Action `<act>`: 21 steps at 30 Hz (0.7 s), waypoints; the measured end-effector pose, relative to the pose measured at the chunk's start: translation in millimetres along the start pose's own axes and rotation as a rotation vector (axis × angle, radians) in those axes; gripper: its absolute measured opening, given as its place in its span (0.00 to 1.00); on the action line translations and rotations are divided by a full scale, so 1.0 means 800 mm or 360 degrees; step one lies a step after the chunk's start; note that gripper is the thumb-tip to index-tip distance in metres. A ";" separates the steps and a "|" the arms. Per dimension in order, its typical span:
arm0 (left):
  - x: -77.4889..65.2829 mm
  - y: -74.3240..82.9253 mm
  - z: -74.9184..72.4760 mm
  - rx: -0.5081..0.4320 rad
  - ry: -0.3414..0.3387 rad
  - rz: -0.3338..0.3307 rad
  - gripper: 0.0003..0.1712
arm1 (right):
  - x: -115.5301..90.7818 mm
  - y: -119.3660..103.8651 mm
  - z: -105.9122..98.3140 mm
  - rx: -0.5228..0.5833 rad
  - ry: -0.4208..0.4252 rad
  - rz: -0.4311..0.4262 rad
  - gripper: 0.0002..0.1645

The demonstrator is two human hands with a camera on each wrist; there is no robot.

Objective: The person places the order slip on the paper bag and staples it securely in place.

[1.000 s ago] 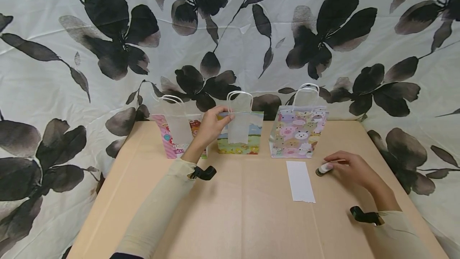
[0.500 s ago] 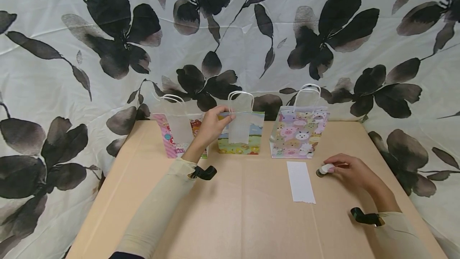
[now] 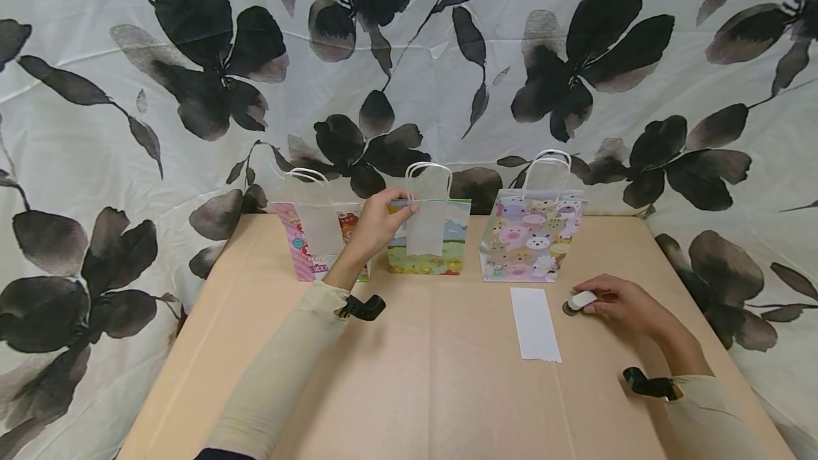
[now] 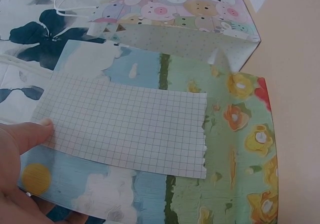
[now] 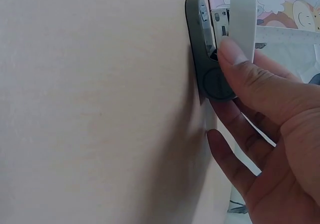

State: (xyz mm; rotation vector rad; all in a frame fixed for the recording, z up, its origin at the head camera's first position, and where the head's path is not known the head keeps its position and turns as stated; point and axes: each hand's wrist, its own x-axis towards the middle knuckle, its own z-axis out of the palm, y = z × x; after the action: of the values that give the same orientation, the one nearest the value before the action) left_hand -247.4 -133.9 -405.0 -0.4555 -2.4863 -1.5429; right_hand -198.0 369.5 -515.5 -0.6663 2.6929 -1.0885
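My left hand [image 3: 378,222] pinches a squared paper slip [image 4: 125,124] against the top edge of the middle gift bag [image 4: 250,184], thumb on the slip and fingers behind the bag. This bag has a sky, grass and flower print and white handles. Over at the right, my right hand [image 3: 629,307] holds a small stapler [image 5: 217,82] between thumb and fingers, low at the table. Its white upper arm stands apart from its dark base in the right wrist view. A second paper slip [image 3: 535,324] lies flat on the table left of the stapler.
A pink gift bag [image 3: 300,243] with a paper slip on its front stands on the left, partly behind my left forearm. The animal-print gift bag [image 3: 524,240] stands on the right. Behind the table [image 3: 447,375] hangs a flower-patterned cloth [image 3: 447,84].
The stapler has tilted slightly in my right hand, its white arm turning a little. My left hand, the middle bag and the slips hold their places.
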 end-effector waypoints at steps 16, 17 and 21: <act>0.002 0.001 0.001 0.0006 0.0002 0.0019 0.06 | 0.003 -0.011 -0.009 -0.0037 -0.0086 0.0148 0.18; 0.002 0.001 0.001 0.0006 0.0002 0.0015 0.06 | 0.004 -0.013 -0.009 -0.0018 -0.0100 0.0174 0.18; 0.001 0.000 0.001 0.0004 0.0002 0.0003 0.07 | 0.007 -0.021 -0.011 0.0086 -0.0158 0.0247 0.19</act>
State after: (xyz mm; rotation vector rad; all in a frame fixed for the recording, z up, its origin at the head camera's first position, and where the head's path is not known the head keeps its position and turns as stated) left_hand -248.4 -133.3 -404.7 -0.4562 -2.4862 -1.5389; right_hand -199.7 361.5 -497.2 -0.4799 2.5724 -1.0553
